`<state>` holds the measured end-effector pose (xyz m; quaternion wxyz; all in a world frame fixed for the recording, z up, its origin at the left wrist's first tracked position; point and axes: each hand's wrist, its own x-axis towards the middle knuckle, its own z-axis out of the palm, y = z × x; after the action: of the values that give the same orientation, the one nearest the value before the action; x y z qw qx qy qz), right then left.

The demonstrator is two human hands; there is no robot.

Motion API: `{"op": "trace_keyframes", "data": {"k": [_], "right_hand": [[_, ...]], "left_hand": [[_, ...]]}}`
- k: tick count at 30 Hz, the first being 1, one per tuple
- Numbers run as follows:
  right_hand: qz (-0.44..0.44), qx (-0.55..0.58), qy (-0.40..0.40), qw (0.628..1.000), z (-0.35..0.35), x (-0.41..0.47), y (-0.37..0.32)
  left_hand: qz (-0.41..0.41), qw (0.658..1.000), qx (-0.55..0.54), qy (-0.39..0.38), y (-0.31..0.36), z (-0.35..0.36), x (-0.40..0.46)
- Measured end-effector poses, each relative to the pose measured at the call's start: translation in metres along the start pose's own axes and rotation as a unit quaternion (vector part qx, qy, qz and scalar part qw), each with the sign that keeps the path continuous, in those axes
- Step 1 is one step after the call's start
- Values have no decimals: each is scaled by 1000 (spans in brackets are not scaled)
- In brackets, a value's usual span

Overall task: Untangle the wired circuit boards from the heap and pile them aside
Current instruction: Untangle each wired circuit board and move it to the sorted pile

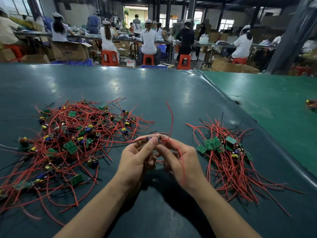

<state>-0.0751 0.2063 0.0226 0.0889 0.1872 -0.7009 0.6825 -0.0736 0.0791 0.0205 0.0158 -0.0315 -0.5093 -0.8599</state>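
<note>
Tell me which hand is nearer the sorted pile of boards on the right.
The right hand. It sits just left of the sorted pile, holding the small board with the left hand, which is farther away, closer to the tangled heap.

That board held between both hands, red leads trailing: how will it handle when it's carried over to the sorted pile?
Probably light: fingertips of the left hand and right hand alone hold the small circuit board. Its red wire arcs and droops, so likely floppy, trailing behind. Leads could snag the tangled heap beside it; the sorted pile looks similarly limp.
</note>
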Motion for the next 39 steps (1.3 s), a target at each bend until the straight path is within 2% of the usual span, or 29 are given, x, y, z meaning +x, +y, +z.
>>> {"op": "trace_keyframes", "data": {"k": [5,7,9,11,14,16,18,20,24,32,39], "right_hand": [[101,138,74,982,-1,2,-2],[165,215,93,958,-1,5,-2],[238,297,107,918,-3,9,-2],[272,343,117,891,-6,12,-1],[256,267,111,923,-5,10,-1],[227,194,103,949,-3,7,-2],[213,177,105,955,-2,6,-3],[213,174,115,954,-4,6,-4],[219,194,151,944,-12,10,-6],[198,327,218,898,-38,22,-8],[148,377,288,868,-57,25,-12]], "left_hand": [[52,997,35,-35,-3,0,-2],[57,996,45,-55,-3,1,-3],[65,993,71,-73,-4,2,-6],[83,988,97,-92,-6,4,-7],[132,974,164,-79,-8,4,-7],[188,949,246,-54,-9,2,-6],[234,923,301,-51,-11,-1,-6],[240,915,320,-58,-12,-1,-7],[253,911,318,-62,-14,0,-7],[285,916,276,-58,-11,5,-13],[348,895,278,-40,-10,4,-13]]}}
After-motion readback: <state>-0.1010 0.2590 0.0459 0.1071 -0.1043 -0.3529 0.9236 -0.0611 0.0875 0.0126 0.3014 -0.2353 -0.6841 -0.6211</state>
